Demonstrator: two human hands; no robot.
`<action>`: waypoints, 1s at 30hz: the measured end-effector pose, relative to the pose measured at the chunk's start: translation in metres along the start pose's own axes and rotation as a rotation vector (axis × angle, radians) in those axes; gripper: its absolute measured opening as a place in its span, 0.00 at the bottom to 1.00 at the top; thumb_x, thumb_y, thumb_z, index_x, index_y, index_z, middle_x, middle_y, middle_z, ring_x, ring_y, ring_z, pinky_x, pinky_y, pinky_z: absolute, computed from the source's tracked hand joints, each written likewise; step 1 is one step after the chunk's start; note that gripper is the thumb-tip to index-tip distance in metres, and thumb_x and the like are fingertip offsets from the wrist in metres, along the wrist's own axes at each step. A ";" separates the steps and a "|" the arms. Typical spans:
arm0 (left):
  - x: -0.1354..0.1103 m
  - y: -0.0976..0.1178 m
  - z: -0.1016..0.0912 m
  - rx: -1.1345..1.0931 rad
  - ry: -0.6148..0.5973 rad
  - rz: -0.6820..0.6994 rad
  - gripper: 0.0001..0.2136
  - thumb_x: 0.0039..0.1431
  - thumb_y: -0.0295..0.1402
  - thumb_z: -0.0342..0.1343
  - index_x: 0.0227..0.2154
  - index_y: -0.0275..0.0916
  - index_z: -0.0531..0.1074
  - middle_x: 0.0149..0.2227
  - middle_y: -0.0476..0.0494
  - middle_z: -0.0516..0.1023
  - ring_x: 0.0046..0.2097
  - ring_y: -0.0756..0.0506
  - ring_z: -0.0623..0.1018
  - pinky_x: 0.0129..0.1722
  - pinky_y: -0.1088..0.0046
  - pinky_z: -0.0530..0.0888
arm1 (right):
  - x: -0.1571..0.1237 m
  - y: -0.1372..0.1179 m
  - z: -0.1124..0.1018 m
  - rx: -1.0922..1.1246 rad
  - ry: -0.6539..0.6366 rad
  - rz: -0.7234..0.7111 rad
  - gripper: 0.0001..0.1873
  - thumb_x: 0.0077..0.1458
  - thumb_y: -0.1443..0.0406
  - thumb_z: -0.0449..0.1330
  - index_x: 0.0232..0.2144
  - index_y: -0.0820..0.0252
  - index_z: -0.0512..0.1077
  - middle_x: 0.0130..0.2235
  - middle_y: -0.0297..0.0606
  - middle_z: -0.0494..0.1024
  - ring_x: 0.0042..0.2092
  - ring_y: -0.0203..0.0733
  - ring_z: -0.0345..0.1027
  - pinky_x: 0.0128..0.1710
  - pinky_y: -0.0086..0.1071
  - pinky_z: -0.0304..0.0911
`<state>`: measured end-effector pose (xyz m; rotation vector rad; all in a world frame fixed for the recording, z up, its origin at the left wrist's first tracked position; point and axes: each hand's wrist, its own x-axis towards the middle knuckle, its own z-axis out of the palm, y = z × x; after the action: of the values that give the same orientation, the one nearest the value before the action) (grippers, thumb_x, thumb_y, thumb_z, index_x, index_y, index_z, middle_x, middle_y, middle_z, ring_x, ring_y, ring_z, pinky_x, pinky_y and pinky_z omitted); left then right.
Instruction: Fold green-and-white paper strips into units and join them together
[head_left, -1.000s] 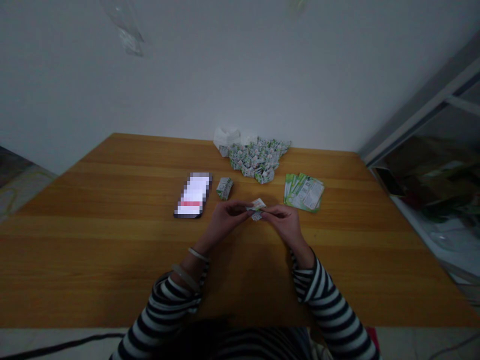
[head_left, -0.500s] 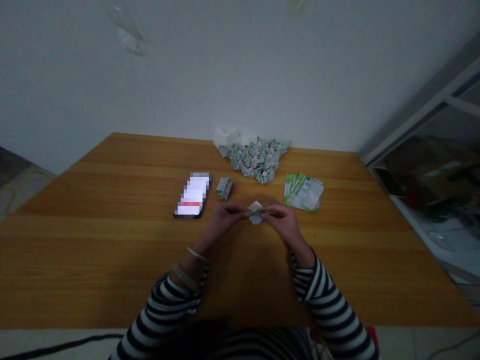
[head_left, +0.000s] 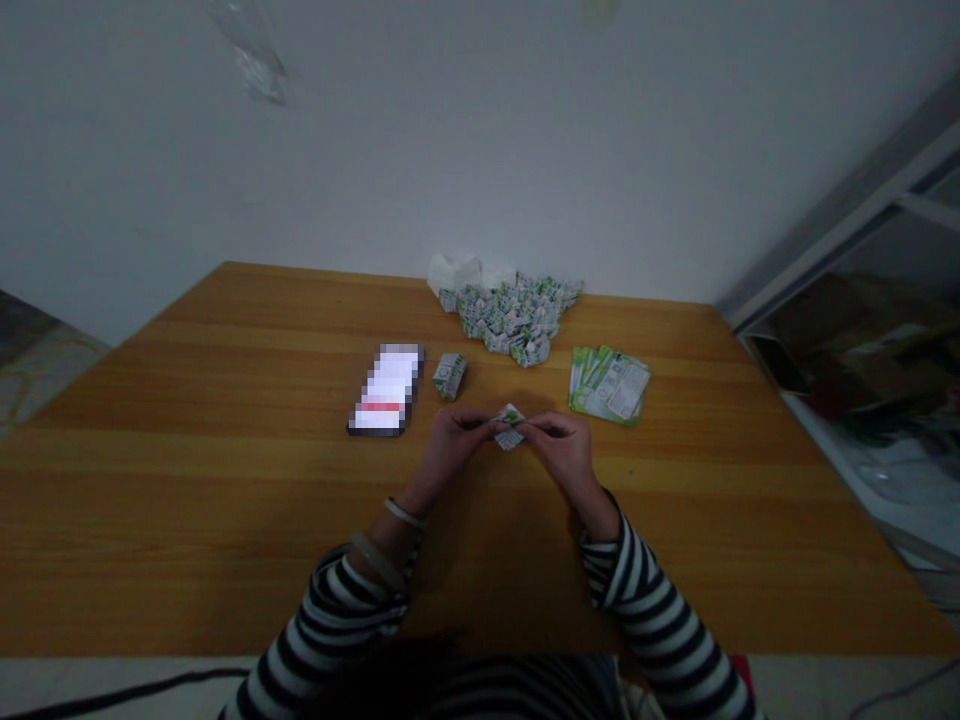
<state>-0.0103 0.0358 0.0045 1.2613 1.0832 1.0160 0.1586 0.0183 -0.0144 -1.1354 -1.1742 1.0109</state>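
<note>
A small folded piece of printed paper [head_left: 509, 437], white with green, is held between my two hands over the table's middle. My left hand [head_left: 455, 440] pinches its left corner between thumb and fingers. On the opposite corner, my right hand [head_left: 564, 440] has a like pinch. Just beyond my left hand stands a little folded paper stack [head_left: 449, 376]. Farther back, near the wall, lies a heap of folded printed papers [head_left: 514, 318]. To the right of my right hand, flat green-and-white printed sheets [head_left: 611, 385] lie fanned out.
A phone [head_left: 386, 390] with a lit, blurred screen lies left of the paper stack. White crumpled plastic or tissue [head_left: 453, 272] sits behind the heap. The wooden table [head_left: 225, 450] meets a pale wall [head_left: 480, 140]. Shelving [head_left: 862, 330] stands at the right.
The paper between my hands has changed shape slightly, showing more green on top. My right hand has shifted slightly left. The other things stay put.
</note>
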 end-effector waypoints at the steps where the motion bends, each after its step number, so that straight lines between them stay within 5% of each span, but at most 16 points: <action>1: 0.000 0.000 0.001 -0.008 0.016 -0.007 0.07 0.46 0.35 0.66 0.27 0.37 0.81 0.29 0.46 0.84 0.32 0.45 0.81 0.36 0.71 0.76 | -0.001 0.000 0.001 0.001 0.013 0.005 0.05 0.42 0.63 0.69 0.21 0.57 0.79 0.23 0.35 0.79 0.25 0.39 0.71 0.26 0.31 0.68; 5: -0.003 -0.001 0.005 -0.100 0.032 -0.048 0.09 0.49 0.37 0.65 0.28 0.36 0.81 0.28 0.46 0.83 0.30 0.46 0.80 0.36 0.70 0.77 | -0.002 -0.001 0.003 0.040 0.052 0.020 0.06 0.43 0.61 0.69 0.21 0.57 0.78 0.24 0.35 0.79 0.26 0.39 0.72 0.28 0.32 0.69; 12: -0.004 -0.002 0.006 -0.041 0.045 0.024 0.09 0.49 0.38 0.65 0.29 0.36 0.81 0.30 0.45 0.83 0.33 0.45 0.80 0.37 0.70 0.76 | 0.001 0.005 0.002 0.064 -0.066 0.005 0.05 0.43 0.63 0.69 0.25 0.56 0.80 0.29 0.36 0.80 0.31 0.39 0.72 0.31 0.31 0.68; 18: -0.005 -0.010 0.010 -0.102 0.010 0.002 0.13 0.52 0.41 0.62 0.33 0.36 0.81 0.34 0.44 0.83 0.36 0.45 0.80 0.40 0.69 0.77 | 0.000 0.005 0.008 0.034 0.027 0.080 0.09 0.45 0.59 0.68 0.22 0.58 0.78 0.24 0.34 0.77 0.27 0.37 0.69 0.27 0.29 0.65; 25: -0.006 -0.007 0.015 -0.243 0.024 -0.036 0.32 0.52 0.42 0.62 0.58 0.34 0.65 0.33 0.44 0.83 0.34 0.47 0.80 0.39 0.70 0.76 | -0.001 0.006 0.010 0.157 0.099 0.079 0.13 0.48 0.58 0.66 0.36 0.56 0.72 0.24 0.30 0.75 0.26 0.36 0.68 0.29 0.29 0.64; 30: -0.005 -0.010 0.013 -0.190 -0.024 -0.048 0.33 0.54 0.41 0.60 0.60 0.34 0.60 0.33 0.44 0.82 0.34 0.46 0.80 0.39 0.69 0.76 | -0.002 0.003 0.011 0.063 0.109 -0.021 0.10 0.51 0.59 0.63 0.34 0.54 0.66 0.22 0.27 0.67 0.24 0.35 0.62 0.26 0.28 0.59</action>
<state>0.0009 0.0280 -0.0047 1.0871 0.9700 1.0398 0.1473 0.0183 -0.0172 -1.1123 -1.0589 0.9516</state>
